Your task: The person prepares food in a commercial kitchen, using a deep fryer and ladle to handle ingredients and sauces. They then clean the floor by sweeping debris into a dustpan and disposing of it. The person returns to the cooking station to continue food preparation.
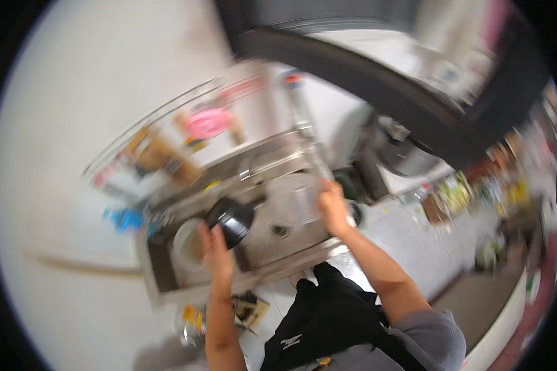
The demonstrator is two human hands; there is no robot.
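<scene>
A glossy black bowl (231, 221) is tilted over the divider of a stainless steel double sink (283, 256). My left hand (217, 252) grips its left edge. Below that hand, a pale round basin (182, 243) sits in the left compartment. My right hand (333, 208) is closed on the right side of a translucent container (290, 199), above the right compartment. Motion blur softens both hands, and my fingertips on the container are partly hidden. A small dark green piece (280, 230) lies in the right compartment.
Behind the sink stand a faucet (245, 174), a pink round item (209, 123) and a brown box-like item (160, 155) by a wire rack (153, 113). A dark frame (362, 79) crosses the upper right. Blue cloth or plastic (126, 220) is at the left. Produce (455, 191) lies on the right.
</scene>
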